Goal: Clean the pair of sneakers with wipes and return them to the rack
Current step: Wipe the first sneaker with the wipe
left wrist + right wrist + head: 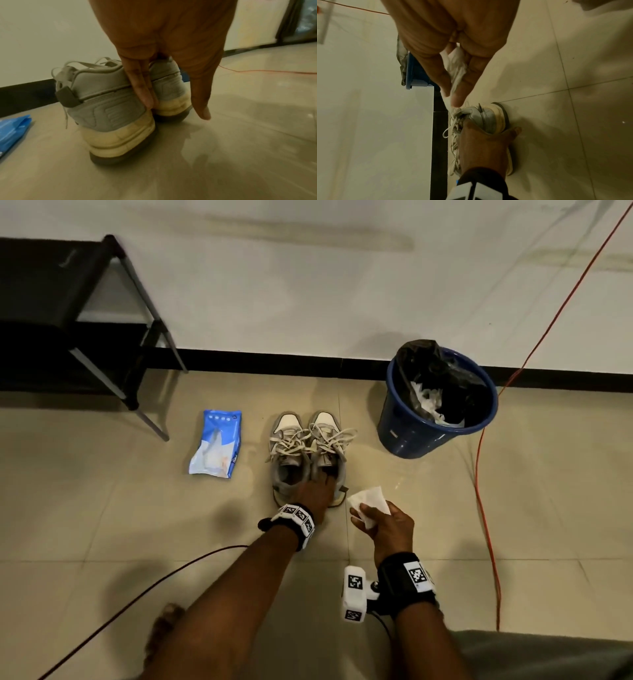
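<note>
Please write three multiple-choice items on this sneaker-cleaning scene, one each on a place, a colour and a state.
1. Where does the wipes packet lie?
A. left of the sneakers
B. inside the bucket
C. on the rack

2. What colour is the bucket?
A. red
B. blue
C. white

3. What does the right hand hold?
A. nothing
B. a shoelace
C. a white wipe

Answers: 1 A, the packet lies on the floor left of the pair. 2 B, its wall is blue. 3 C, the fingers pinch the wipe, while the left hand grips the sneakers' heels.
</note>
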A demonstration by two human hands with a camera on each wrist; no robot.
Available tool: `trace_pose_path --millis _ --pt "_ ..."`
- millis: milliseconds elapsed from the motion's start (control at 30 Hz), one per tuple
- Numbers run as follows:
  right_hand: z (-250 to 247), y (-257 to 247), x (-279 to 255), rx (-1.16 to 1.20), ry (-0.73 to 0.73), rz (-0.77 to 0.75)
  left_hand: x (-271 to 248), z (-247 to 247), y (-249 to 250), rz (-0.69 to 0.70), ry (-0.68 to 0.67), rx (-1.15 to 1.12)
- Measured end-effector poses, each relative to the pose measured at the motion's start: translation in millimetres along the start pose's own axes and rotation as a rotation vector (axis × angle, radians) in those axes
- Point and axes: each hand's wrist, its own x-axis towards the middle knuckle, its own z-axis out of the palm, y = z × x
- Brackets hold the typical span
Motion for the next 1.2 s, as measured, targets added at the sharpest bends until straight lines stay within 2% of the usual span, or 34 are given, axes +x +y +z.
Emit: trace_pose_path --millis 100,233,300,433,533,667,867,933,1033,1100,1200 --pt "-0.6 0.4 1.6 -0.022 0.002 -0.016 -10.8 -8.3 1.5 0.014 0.049 0.006" --pt "-8.5 -5.3 -7.3 -0.165 0.042 -0.111 -37.4 -19.9 14.8 0.002 0.128 0.025" --pt "-11.3 -9.2 -8.6 -0.204 0.089 -0.137 -55.8 -26.1 24.6 0.006 0.144 -0.035" --pt "-9.5 -23.7 -24.7 -0.310 0.137 -0.234 -99.3 -45.0 37.3 -0.008 0.270 -0.249" --pt "-3.0 -36.3 -44.3 -0.452 0.074 -0.361 -131.8 -59.2 40.3 -0.002 0.318 -0.426" --pt "10.0 -53.0 -82.0 -0.586 0.030 -0.528 -165.2 -62.1 44.4 -0.069 0.347 -0.574" --pt "7.7 -42.5 -118.5 -1.010 -0.051 -0.886 -179.2 -42.9 39.5 -0.147 0.377 -0.769" --pt "9.5 -29.8 -119.0 -1.057 -0.142 -0.880 -181.9 -40.2 39.2 -0.128 0.393 -0.811" --pt "10.4 -2.6 -121.7 -1.283 -0.341 -0.833 -186.9 -33.5 41.8 -0.146 0.516 -0.812" --pt "5.1 9.9 -120.5 -1.342 -0.374 -0.902 -188.5 -27.9 41.1 -0.166 0.565 -0.823" --pt "2.4 11.9 -113.6 -1.344 -0.346 -1.010 -190.5 -22.7 39.1 -0.149 0.499 -0.775"
